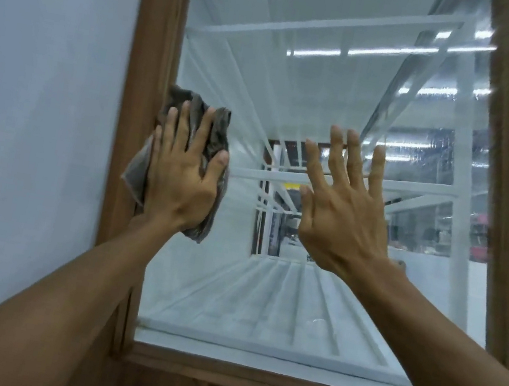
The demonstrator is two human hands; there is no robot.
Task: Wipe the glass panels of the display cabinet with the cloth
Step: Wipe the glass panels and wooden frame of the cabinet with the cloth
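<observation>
Basically, soft crumpled grey-brown cloth (214,131) is sitting at the left edge of the clear glass cabinet panel (264,92), partly overlapping the brown wooden cabinet frame (156,39), pinned there under the left hand (180,179). That hand is lying flat, fingers spread and fairly straight, pressing rather than gripping. The right hand (340,218) is hovering wide open in front of mid-panel, fingers splayed, holding nothing; cannot tell if it is touching the glass.

Cloth is looking light and limp, bunching in folds, one corner hanging loose below-left of the palm. Probably sliding easily on glass, so flat palm pressure over its bunched middle is looking like enough, no pinch needed. Glass is reading as rigid, smooth, slippery and breakable, so even, moderate pressure is the safer call.

Panel is showing reflected strip lights and a hazy streaky patch (432,142) toward the upper right. White slatted shelves (277,305) are showing through behind it. Pale wall (40,87) is running left of the frame.
</observation>
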